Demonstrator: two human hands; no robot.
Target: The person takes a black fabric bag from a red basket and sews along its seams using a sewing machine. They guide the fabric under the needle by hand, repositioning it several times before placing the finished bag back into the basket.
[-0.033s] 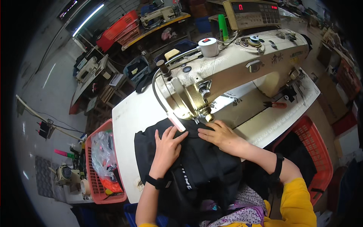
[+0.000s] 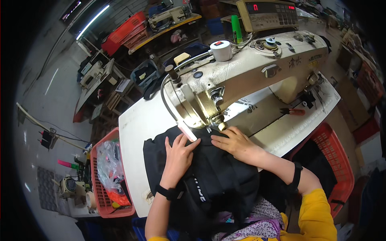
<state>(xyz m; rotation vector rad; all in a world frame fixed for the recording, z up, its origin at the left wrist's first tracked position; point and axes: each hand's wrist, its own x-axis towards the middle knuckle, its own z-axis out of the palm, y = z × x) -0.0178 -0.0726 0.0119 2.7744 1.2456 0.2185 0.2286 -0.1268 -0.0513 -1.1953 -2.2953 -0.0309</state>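
Observation:
A black fabric piece (image 2: pixel 209 180) lies on the white sewing table (image 2: pixel 136 120), its far edge under the needle and presser foot (image 2: pixel 212 127) of a cream industrial sewing machine (image 2: pixel 249 76). My left hand (image 2: pixel 177 158) rests flat on the fabric left of the needle, fingers spread toward it. My right hand (image 2: pixel 235 145) presses flat on the fabric just right of the presser foot. Neither hand grips anything. The near part of the fabric hangs over the table edge onto my lap.
A red basket (image 2: pixel 100 201) with plastic bags stands at my left, and another red basket (image 2: pixel 337 160) with dark cloth at my right. Red-handled snips (image 2: pixel 296 111) lie on the table's right side. A white thread spool (image 2: pixel 221 50) sits on the machine. More machines stand behind.

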